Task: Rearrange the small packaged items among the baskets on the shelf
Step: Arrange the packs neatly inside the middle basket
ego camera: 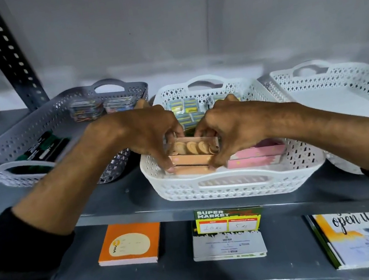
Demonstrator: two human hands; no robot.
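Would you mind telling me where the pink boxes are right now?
The pink boxes lie in the front right part of the middle white basket, just right of the peach boxes that both hands hold.

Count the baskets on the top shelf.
3: a grey basket on the left, a white basket in the middle under both hands, another white basket on the right, partly cut off.

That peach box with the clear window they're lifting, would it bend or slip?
The peach box looks straight-edged, so probably stiff. Its clear window seems glossy, perhaps slippery; the left hand and right hand pinch its ends. Flat-sided, it shouldn't roll.
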